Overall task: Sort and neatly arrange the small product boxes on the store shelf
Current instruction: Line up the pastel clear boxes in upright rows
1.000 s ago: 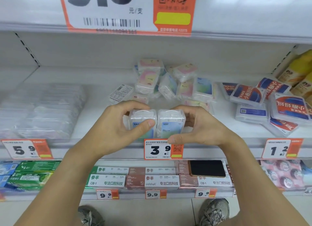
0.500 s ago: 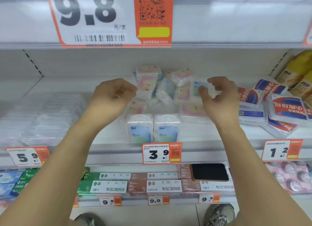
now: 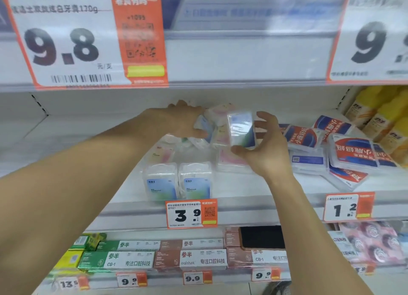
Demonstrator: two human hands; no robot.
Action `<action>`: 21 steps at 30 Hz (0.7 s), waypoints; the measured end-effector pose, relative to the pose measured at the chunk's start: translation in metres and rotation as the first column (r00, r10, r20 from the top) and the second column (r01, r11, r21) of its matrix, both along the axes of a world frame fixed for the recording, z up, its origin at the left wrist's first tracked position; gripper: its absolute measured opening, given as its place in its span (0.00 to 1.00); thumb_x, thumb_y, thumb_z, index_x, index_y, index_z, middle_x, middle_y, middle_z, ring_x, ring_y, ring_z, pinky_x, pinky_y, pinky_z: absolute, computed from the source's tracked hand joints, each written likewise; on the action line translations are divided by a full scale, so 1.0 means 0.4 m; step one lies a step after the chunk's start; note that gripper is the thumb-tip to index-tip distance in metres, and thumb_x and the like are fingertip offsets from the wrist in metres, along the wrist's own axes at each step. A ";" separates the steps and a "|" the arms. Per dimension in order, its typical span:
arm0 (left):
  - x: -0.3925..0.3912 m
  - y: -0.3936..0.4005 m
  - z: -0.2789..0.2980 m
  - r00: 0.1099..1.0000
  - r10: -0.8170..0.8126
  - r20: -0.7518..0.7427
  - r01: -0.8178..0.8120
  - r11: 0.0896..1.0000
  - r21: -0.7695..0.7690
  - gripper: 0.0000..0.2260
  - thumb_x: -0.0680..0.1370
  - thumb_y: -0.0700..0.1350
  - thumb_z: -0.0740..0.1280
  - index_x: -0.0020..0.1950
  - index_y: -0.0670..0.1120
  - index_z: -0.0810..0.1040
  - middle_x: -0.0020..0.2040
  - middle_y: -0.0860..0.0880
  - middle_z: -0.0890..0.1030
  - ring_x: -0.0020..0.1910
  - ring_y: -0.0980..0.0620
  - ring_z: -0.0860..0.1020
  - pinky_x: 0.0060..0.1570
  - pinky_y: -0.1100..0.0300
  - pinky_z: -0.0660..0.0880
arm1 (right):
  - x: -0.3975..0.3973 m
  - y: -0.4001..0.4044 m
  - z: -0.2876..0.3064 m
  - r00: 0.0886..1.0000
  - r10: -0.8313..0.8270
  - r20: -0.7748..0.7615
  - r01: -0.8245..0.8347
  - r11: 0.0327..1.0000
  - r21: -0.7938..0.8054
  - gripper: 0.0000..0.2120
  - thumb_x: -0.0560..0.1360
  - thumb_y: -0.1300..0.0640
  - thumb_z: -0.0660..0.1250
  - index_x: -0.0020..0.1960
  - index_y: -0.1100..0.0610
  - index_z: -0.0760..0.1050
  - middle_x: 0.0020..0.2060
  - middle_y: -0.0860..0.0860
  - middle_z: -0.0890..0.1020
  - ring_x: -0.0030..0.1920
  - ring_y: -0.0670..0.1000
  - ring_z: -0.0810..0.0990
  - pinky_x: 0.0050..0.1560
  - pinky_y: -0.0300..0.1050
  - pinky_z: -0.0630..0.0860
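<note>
I have the right hand (image 3: 266, 144) at frame centre, lifted off the shelf (image 3: 123, 197), thumb under and fingers spread round a clear blue box (image 3: 241, 129) that it holds tilted. My left hand (image 3: 183, 121) reaches deep to the upper centre, fingers curled into the loose pile (image 3: 217, 127) of pastel boxes at the back; which box it grips I cannot tell, the blur hides it. Two blue boxes (image 3: 178, 181) stand upright, side by side and touching, just behind the front lip above the 3.9 tag (image 3: 191, 214). Behind them lie pink boxes (image 3: 163, 155), flat. Left of the pair the shelf runs bare to the frame's left edge, crossed only by my left forearm. To the right, red-and-blue packs (image 3: 351, 149) sprawl in a slanted heap near my right wrist, one corner close to the front lip by the 1.2 tag (image 3: 348, 207). Yellow bottles (image 3: 379, 120) fill the far right corner.
</note>
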State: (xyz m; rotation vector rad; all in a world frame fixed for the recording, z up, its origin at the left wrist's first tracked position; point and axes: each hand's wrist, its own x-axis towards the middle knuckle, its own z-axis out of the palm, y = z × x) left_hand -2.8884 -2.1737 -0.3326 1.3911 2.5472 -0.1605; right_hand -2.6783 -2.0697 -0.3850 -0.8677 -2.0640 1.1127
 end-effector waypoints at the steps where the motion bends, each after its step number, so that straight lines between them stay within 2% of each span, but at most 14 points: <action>1: -0.005 0.004 -0.003 1.000 -0.003 0.017 0.004 1.000 -0.021 0.38 0.68 0.71 0.64 0.74 0.58 0.59 0.65 0.44 0.68 0.62 0.40 0.69 0.61 0.44 0.70 | 0.002 0.004 0.003 1.000 0.013 0.019 -0.013 1.000 -0.006 0.48 0.61 0.57 0.83 0.73 0.48 0.60 0.62 0.47 0.75 0.57 0.47 0.77 0.43 0.29 0.73; 3: -0.007 0.011 -0.011 0.998 -0.034 0.051 0.035 0.999 -0.014 0.38 0.67 0.69 0.69 0.72 0.57 0.61 0.64 0.45 0.70 0.60 0.43 0.70 0.60 0.46 0.72 | 0.005 0.009 0.010 0.997 0.037 0.074 -0.037 0.999 -0.003 0.52 0.60 0.56 0.83 0.76 0.47 0.56 0.63 0.50 0.72 0.57 0.49 0.76 0.44 0.36 0.77; 6: 0.004 0.016 -0.017 0.992 -0.056 0.112 0.054 0.998 0.025 0.46 0.64 0.62 0.75 0.76 0.59 0.54 0.67 0.47 0.69 0.64 0.45 0.67 0.63 0.47 0.71 | 0.008 0.015 0.012 0.988 0.035 0.148 -0.039 0.999 0.028 0.49 0.59 0.53 0.84 0.72 0.46 0.60 0.62 0.51 0.72 0.56 0.52 0.78 0.50 0.50 0.81; 7: 0.004 0.018 -0.018 0.993 -0.054 0.106 0.052 0.998 0.018 0.48 0.65 0.58 0.76 0.77 0.59 0.51 0.68 0.47 0.68 0.65 0.45 0.66 0.63 0.47 0.71 | 0.011 0.016 0.014 0.988 0.033 0.148 -0.035 0.999 0.011 0.47 0.58 0.52 0.84 0.70 0.46 0.62 0.60 0.51 0.74 0.54 0.52 0.79 0.48 0.51 0.82; 10: 0.014 0.022 -0.013 0.998 -0.067 -0.013 0.065 0.993 -0.096 0.50 0.68 0.52 0.75 0.77 0.64 0.43 0.65 0.45 0.66 0.59 0.44 0.67 0.58 0.47 0.73 | 0.020 0.017 0.021 0.990 0.033 0.137 -0.031 0.999 -0.019 0.36 0.62 0.54 0.82 0.60 0.46 0.64 0.51 0.47 0.77 0.45 0.47 0.80 0.34 0.39 0.76; 12: 0.020 0.022 -0.010 0.997 -0.060 -0.045 0.051 0.982 -0.180 0.50 0.69 0.49 0.74 0.76 0.67 0.41 0.63 0.44 0.65 0.53 0.45 0.67 0.55 0.48 0.74 | 0.029 0.015 0.027 0.992 0.035 0.118 -0.032 0.999 -0.026 0.30 0.66 0.55 0.81 0.58 0.47 0.65 0.46 0.42 0.77 0.41 0.43 0.80 0.32 0.36 0.73; 14: 0.022 0.018 -0.006 0.999 -0.035 -0.001 0.035 0.981 -0.193 0.47 0.70 0.46 0.73 0.75 0.67 0.45 0.61 0.44 0.65 0.51 0.45 0.70 0.51 0.50 0.76 | 0.033 0.014 0.030 0.994 0.023 0.103 -0.019 0.999 -0.039 0.25 0.68 0.54 0.78 0.58 0.50 0.67 0.45 0.40 0.76 0.40 0.43 0.80 0.33 0.37 0.73; 16: 0.026 0.009 -0.002 0.996 -0.027 0.090 0.035 0.996 -0.086 0.43 0.69 0.42 0.73 0.75 0.64 0.53 0.56 0.47 0.69 0.48 0.46 0.75 0.43 0.52 0.78 | 0.034 0.014 0.037 0.997 0.007 0.082 -0.001 0.997 -0.074 0.22 0.70 0.54 0.78 0.57 0.51 0.68 0.45 0.40 0.77 0.40 0.44 0.81 0.34 0.38 0.73; 19: 0.027 -0.012 0.004 0.974 -0.031 0.224 -0.012 0.982 0.191 0.35 0.66 0.38 0.74 0.68 0.55 0.64 0.43 0.49 0.74 0.39 0.45 0.78 0.29 0.53 0.75 | 0.035 0.018 0.041 1.000 -0.004 0.026 0.008 0.986 -0.167 0.21 0.68 0.54 0.79 0.53 0.51 0.70 0.46 0.43 0.81 0.42 0.47 0.83 0.37 0.44 0.79; 21: 0.020 -0.040 0.015 0.960 -0.007 0.278 -0.094 0.933 0.347 0.32 0.65 0.38 0.76 0.64 0.52 0.65 0.46 0.46 0.76 0.41 0.42 0.80 0.32 0.50 0.78 | 0.035 0.015 0.045 1.000 0.001 -0.025 -0.007 0.971 -0.238 0.20 0.67 0.56 0.79 0.52 0.52 0.72 0.46 0.47 0.84 0.40 0.50 0.85 0.38 0.46 0.82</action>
